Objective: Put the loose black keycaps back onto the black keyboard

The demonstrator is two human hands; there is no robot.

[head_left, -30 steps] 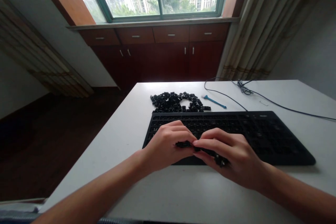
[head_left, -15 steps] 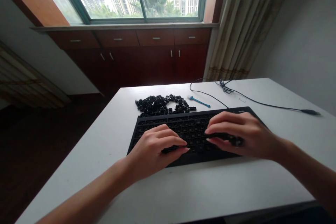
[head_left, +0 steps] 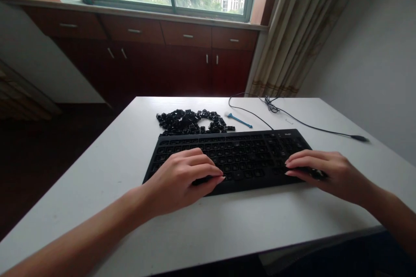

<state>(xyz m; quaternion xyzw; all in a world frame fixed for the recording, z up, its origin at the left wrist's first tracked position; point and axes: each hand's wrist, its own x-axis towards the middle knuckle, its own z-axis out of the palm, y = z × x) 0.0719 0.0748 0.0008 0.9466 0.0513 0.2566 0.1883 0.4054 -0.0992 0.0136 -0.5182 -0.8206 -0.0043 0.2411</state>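
A black keyboard point(head_left: 232, 149) lies on the white table, most of its key positions showing bare sockets without caps. My left hand point(head_left: 191, 173) rests over its lower left part, thumb and fingertips drawn together near the front edge; what they hold, if anything, is hidden. Over the right end, by the number pad, is my right hand point(head_left: 334, 177), closed with thumb and fingers near each other. A small dark piece point(head_left: 320, 174) shows inside its curl, too dim to name. Behind the keyboard's left half lies a pile of black keycaps point(head_left: 185, 121).
A blue brush-like tool point(head_left: 240, 120) lies behind the keyboard. The keyboard's cable point(head_left: 250, 111) runs back to a bundled coil point(head_left: 270, 104), ending in a plug point(head_left: 359, 138) at the right. A small bent wire point(head_left: 289, 121) lies near the cable. Wooden cabinets point(head_left: 156, 65) stand beyond the table.
My right hand has moved right, from the middle-right keys to the number pad end. My left hand stays by the lower left keys. The view has tilted down and shifted slightly.
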